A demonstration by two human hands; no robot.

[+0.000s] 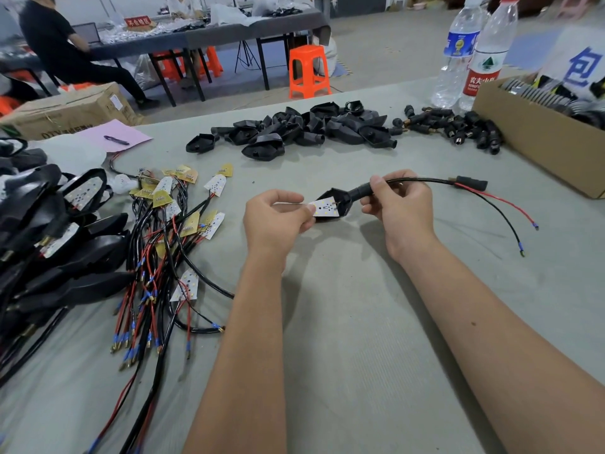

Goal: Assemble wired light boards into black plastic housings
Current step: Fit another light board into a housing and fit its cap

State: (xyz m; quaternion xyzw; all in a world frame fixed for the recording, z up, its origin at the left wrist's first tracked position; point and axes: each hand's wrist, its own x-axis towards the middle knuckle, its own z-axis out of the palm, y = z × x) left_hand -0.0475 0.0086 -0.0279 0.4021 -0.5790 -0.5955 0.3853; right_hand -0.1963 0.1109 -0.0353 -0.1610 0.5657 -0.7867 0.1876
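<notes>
**Board going into a housing, held over the table**

I held one black housing (340, 198) above the grey table (360, 322), between both hands. My right hand (401, 204) gripped its round neck, thumb and fingers curled round it. My left hand (275, 221) pinched the white light board (324, 207) at its outer edge, with the board's inner part lying in the open shell of the housing. The board's cable (422, 181) ran out of the neck to the right, past a black connector (471, 184), and split into a red wire (504, 204) and a black wire (505, 221), both loose ends hanging toward the table.

To my left lay a tangle of wired boards (176, 224), and beyond them, at the left edge, a heap of assembled units (55, 231). Further back was the pile of empty housings (294, 129), with a smaller pile of black plugs (458, 127) just beside a cardboard box (540, 139). Two water bottles (471, 54) stood behind the box, and a pink sheet (111, 134) with a pen on it lay at the back left.
</notes>
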